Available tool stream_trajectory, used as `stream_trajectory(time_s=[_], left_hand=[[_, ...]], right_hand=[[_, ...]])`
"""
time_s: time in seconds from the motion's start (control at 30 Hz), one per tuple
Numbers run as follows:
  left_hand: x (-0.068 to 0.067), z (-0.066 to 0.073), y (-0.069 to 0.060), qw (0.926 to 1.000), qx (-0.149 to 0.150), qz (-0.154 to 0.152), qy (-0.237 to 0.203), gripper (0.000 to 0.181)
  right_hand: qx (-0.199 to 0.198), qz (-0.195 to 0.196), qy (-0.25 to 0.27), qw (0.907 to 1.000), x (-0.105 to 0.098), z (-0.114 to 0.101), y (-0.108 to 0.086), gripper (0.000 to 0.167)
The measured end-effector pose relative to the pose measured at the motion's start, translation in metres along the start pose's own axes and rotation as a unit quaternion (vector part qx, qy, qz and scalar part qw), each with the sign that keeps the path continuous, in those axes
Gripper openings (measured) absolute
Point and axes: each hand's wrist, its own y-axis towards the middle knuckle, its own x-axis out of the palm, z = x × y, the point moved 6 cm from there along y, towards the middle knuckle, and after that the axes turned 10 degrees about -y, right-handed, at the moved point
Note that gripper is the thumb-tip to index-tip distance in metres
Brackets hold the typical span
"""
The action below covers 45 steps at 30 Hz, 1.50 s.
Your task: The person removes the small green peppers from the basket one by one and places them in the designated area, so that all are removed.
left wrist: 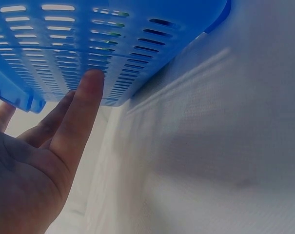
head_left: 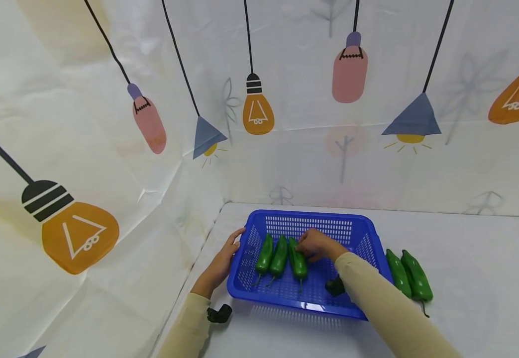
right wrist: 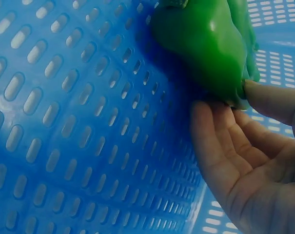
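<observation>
Inside the blue plastic basket, three long green peppers lie side by side with their stems toward me. The rightmost one, a green pepper, has its far tip pinched between the thumb and fingers of my right hand. In the right wrist view that pepper rests over the slotted basket floor. My left hand is at the basket's left side. Its fairly straight fingers touch the slotted outer wall in the left wrist view. The middle pepper and left pepper lie untouched.
Two more green peppers lie on the white tabletop, just right of the basket. A white sheet printed with lamps hangs behind and to the left. Dark wrist devices sit by both sleeves.
</observation>
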Motion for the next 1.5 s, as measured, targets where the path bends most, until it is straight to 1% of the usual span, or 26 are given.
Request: stream_trajectory(time_s=[0.17,0.43,0.6,0.7,0.9,1.1,1.27,1.5], left_hand=[[0.001,0.002,-0.002,1.0000,0.002,-0.001,0.007,0.050],[0.002,0.001,-0.001,0.9997,0.009,-0.013,-0.017,0.051],[0.000,-0.001,-0.001,0.9999,0.008,-0.007,-0.013,0.050],[-0.001,-0.002,-0.001,0.9999,0.006,-0.005,-0.012,0.049],[0.000,-0.001,-0.001,0.9999,0.006,-0.009,-0.006,0.049],[0.001,0.000,0.000,0.9999,0.004,-0.012,-0.003,0.049],[0.001,-0.001,0.001,0.9999,0.005,-0.014,-0.001,0.049],[0.000,-0.001,-0.001,0.9996,0.007,-0.029,-0.005,0.050]], right_hand=[[0.001,0.006,0.002,1.0000,-0.001,0.001,0.001,0.023],[-0.011,0.013,0.019,0.9997,-0.004,-0.003,-0.003,0.028],[-0.016,0.018,0.021,0.9995,-0.008,-0.003,-0.006,0.030],[-0.021,0.012,0.022,0.9995,-0.011,-0.003,-0.008,0.031],[-0.026,0.004,0.023,0.9994,-0.023,-0.004,-0.011,0.032],[-0.040,0.003,0.037,0.9985,-0.037,-0.008,-0.021,0.034],[-0.054,-0.002,0.033,0.9980,-0.047,-0.007,-0.027,0.036],[-0.071,-0.002,0.020,0.9972,-0.060,-0.008,-0.039,0.035]])
